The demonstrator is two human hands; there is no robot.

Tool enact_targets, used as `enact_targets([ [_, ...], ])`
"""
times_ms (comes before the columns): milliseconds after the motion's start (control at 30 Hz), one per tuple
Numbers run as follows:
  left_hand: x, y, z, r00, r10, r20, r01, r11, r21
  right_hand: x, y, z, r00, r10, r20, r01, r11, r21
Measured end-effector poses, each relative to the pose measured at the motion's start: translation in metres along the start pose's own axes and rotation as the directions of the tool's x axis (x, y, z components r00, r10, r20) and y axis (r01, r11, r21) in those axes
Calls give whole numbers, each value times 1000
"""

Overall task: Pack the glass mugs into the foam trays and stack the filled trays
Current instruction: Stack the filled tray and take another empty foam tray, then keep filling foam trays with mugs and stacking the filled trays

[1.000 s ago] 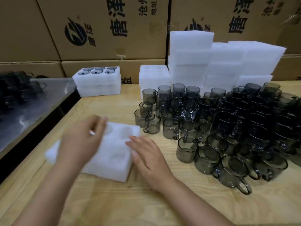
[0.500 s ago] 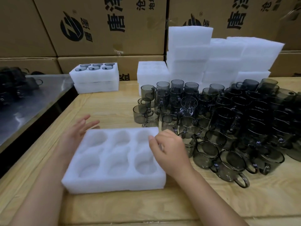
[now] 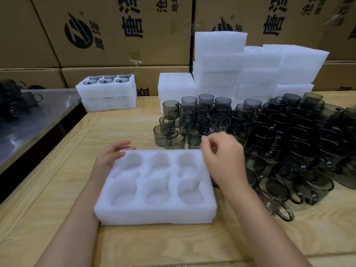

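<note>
Steel surface (image 3: 28, 120) shows at nine o'clock, beside a wooden table (image 3: 77, 189) that fills the view. At about eleven o'clock on the table sits a stack of two filled trays (image 3: 107, 96), the top one showing six dark mug rims in its pockets. The left hand (image 3: 110, 156) lies at the far left corner of the empty foam tray (image 3: 156, 212), fingers spread fairly wide and loose, touching the foam edge and holding nothing. That tray sits flat at the centre, just in front of the person, with six round pockets in two rows of three, all of them empty. The right hand (image 3: 223, 160) hovers over the tray's far right corner, at about one o'clock from the tray's middle, fingers curled narrowly with thumb and forefinger nearly pinched; it appears to hold nothing, though the hand is slightly blurred. Just beyond and right of it, from twelve to three o'clock, stands a dense crowd of smoky glass mugs (image 3: 279, 139), some stacked. Behind them, at one o'clock, rise piles of spare foam trays (image 3: 240, 60) against cardboard boxes (image 3: 119, 31). Judged from this, a fresh tray is placed and filling is about to begin; the next move calls for taking a near mug and seating it in a pocket.
</note>
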State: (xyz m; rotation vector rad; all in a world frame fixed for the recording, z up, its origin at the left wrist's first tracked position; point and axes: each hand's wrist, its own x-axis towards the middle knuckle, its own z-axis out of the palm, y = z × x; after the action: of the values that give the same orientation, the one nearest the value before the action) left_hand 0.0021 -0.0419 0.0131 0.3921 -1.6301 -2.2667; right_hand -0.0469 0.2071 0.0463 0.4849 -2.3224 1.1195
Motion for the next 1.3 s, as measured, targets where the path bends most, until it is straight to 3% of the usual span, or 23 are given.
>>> enact_targets([
  [100, 1, -2, -5, 1000, 1, 0, -1, 999, -42, 37, 13, -3, 986, 154, 69, -133, 961, -241],
  [200, 2, -5, -6, 998, 8, 57, -3, 996, -93, 70, 23, -1, 939, 289, 185, -167, 856, -490],
  [367, 2, -5, -5, 995, 7, 99, 4, 994, -113, 91, 34, 10, 903, 361, 232, -143, 763, -630],
  [567, 5, -6, -5, 994, 20, 106, -12, 997, -78, 91, 29, 7, 924, 324, 201, -179, 835, -520],
  [667, 7, -6, -7, 993, 37, 110, -30, 998, -63, 88, 16, -3, 969, 219, 114, -142, 871, -469],
  [767, 8, -7, -8, 992, 53, 115, -46, 997, -64, 83, -14, -8, 993, 95, 77, -68, 952, -300],
  [867, 7, -7, -9, 988, 86, 128, -78, 995, -63, 72, -55, 6, 962, 81, 261, -50, 991, -124],
  [1000, 3, -1, -5, 979, 102, 175, -82, 990, -117, 56, -92, 41, 837, 108, 536, -70, 993, -91],
  [1100, -1, 4, -3, 979, 129, 155, -111, 987, -118, 48, -102, 60, 787, 85, 611, -38, 995, -90],
  [1200, 7, 1, -6, 988, 97, 121, -84, 990, -112, 45, -106, 70, 793, 23, 609, 29, 997, -74],
  [1300, 8, -4, -9, 978, 62, 198, -31, 987, -156, 45, -109, 77, 775, 16, 631, 3, 1000, -29],
])
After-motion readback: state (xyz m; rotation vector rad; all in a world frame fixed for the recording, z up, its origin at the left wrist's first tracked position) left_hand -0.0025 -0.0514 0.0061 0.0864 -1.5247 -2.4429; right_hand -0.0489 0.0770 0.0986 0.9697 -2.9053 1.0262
